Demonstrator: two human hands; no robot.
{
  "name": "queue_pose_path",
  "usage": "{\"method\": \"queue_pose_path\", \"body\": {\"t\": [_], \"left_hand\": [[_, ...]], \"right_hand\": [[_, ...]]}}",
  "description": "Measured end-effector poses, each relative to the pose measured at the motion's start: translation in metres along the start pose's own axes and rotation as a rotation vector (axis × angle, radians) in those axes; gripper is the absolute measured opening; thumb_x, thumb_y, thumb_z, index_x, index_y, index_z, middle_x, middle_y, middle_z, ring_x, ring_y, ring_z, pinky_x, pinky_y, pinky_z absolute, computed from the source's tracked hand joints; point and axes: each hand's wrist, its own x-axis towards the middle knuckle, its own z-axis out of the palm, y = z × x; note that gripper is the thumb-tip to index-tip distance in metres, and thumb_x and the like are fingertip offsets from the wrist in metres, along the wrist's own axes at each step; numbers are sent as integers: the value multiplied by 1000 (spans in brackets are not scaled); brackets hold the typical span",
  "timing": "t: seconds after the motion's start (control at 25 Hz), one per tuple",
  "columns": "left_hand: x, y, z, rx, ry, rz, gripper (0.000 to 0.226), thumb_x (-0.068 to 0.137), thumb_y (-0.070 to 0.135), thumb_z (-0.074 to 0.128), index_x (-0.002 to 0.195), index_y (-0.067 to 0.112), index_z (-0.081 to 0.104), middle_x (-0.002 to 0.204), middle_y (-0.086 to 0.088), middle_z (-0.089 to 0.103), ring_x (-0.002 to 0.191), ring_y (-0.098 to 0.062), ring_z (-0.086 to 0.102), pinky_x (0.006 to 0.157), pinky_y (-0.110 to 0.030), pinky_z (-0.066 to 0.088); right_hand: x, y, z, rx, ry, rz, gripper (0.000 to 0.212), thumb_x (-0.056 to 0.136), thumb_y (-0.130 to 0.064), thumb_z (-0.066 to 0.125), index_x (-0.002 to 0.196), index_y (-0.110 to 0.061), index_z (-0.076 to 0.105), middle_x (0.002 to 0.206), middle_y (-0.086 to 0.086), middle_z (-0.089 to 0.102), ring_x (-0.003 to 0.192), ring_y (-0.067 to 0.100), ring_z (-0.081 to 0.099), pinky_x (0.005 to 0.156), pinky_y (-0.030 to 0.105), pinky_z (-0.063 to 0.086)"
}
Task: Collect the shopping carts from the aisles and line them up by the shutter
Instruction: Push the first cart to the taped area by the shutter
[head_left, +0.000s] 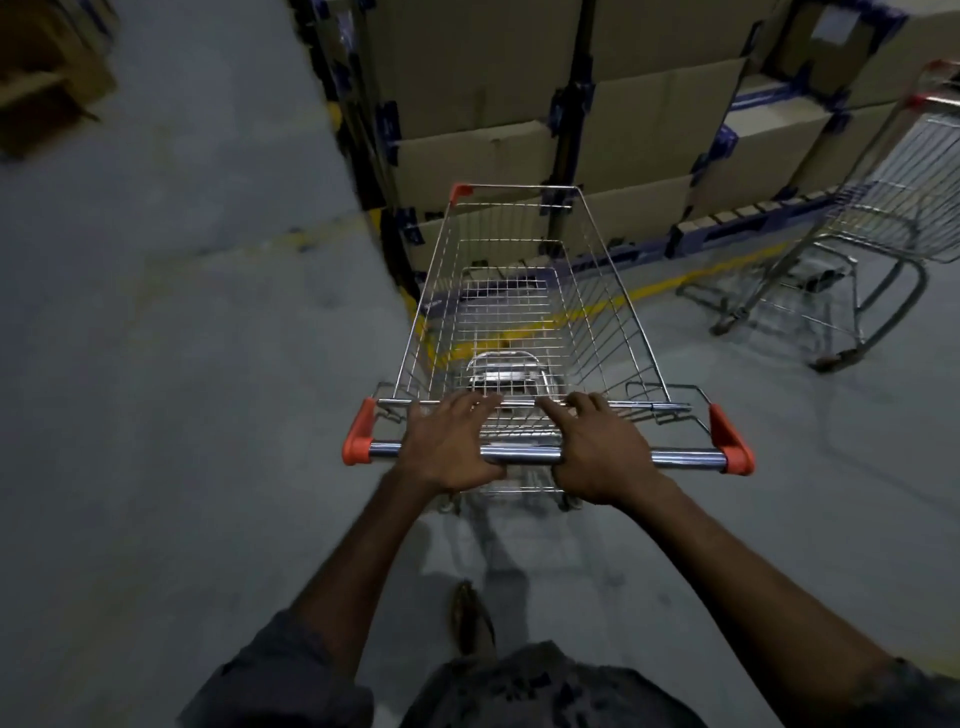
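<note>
**Both hands on a cart facing the box racks**

The shopping cart (524, 312) stands in the middle of the grey concrete floor (182, 389), right in front of the person. It is a chrome wire basket with nothing in it, and it has orange plastic caps (358, 441) at the handle ends and on one far corner. Its long axis runs near to far. The narrower nose points at the stacked cardboard boxes (467, 156) and sits over a yellow floor line (675, 280).

The left hand (452, 447) and right hand (602, 452) lie side by side on the shiny handle bar (522, 453). Their palms are on top, the fingers reach forward, slightly spread, to the basket's near rim, and the thumbs are tucked under the bar.

A second cart (878, 218) stands far right, well apart and angled differently.
</note>
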Motion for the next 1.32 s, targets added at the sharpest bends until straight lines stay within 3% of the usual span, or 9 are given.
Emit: {"method": "queue_pose_path", "body": {"t": [0.28, 0.48, 0.56, 0.68, 0.8, 0.92, 1.08, 1.2, 1.32], "left_hand": [[-91, 19, 23, -85, 11, -99, 102, 74, 65, 72, 159, 39, 21, 164, 9, 27, 152, -20, 22, 115, -58, 27], [-150, 28, 49, -136, 182, -120, 95, 73, 63, 74, 155, 35, 34, 157, 11, 39, 147, -16, 31, 109, -43, 41], [-174, 28, 65, -87, 400, -76, 85, 71, 58, 76, 146, 26, 51, 145, 6, 55, 137, -15, 46, 96, -38, 52], [-206, 27, 80, -60, 624, -31, 58, 76, 41, 69, 130, 18, 62, 138, -2, 58, 127, -20, 55, 79, -33, 55], [-240, 18, 86, 18, 542, -36, 30, 79, 34, 60, 106, 23, 61, 119, 2, 55, 102, -20, 59, 62, -33, 49], [-268, -1, 90, 44, 432, -9, 21, 85, 46, 55, 96, 28, 57, 99, 5, 55, 82, -22, 64, 59, -34, 44], [-307, -24, 91, -5, 362, 35, 57, 90, 80, 36, 111, 33, 59, 103, 8, 68, 91, -20, 68, 71, -33, 51], [-336, -28, 88, -26, 364, 6, 70, 89, 85, 11, 109, 34, 55, 101, 7, 69, 92, -22, 68, 72, -35, 50], [-364, -35, 96, 11, 450, -59, 61, 95, 79, 21, 108, 33, 59, 96, 7, 70, 87, -21, 69, 66, -33, 45]], "right_hand": [[-68, -25, 22, -1, 19, -85, 93, 69, -42, 59, 155, -33, 25, 146, 7, 46, 137, 30, 37, 92, 44, 52], [-110, -41, 33, -56, 84, -155, 91, 68, -46, 64, 152, -28, 37, 146, 5, 51, 137, 29, 43, 89, 43, 54], [-127, -48, 42, -86, 202, -220, 79, 66, -41, 66, 141, -21, 52, 135, 5, 60, 122, 30, 57, 79, 40, 56], [-152, -62, 60, -174, 401, -294, 45, 69, -32, 69, 112, -18, 65, 94, 4, 67, 75, 29, 66, 56, 32, 47], [-171, -85, 74, -194, 542, -324, 13, 85, -32, 63, 83, -19, 61, 65, 3, 61, 50, 29, 58, 47, 30, 39], [-182, -109, 81, -189, 556, -342, 22, 85, -35, 52, 75, -18, 60, 58, 4, 60, 45, 29, 57, 44, 29, 40], [-200, -137, 83, -117, 438, -401, 33, 68, -41, 78, 74, -19, 55, 57, 2, 60, 44, 29, 57, 43, 30, 47], [-209, -148, 81, -28, 461, -555, 43, 90, -66, 55, 99, -24, 60, 75, -4, 69, 58, 21, 64, 50, 31, 50], [-215, -166, 77, -78, 380, -684, 57, 101, -68, 30, 127, -25, 56, 96, -2, 70, 79, 19, 66, 59, 30, 50]]}}
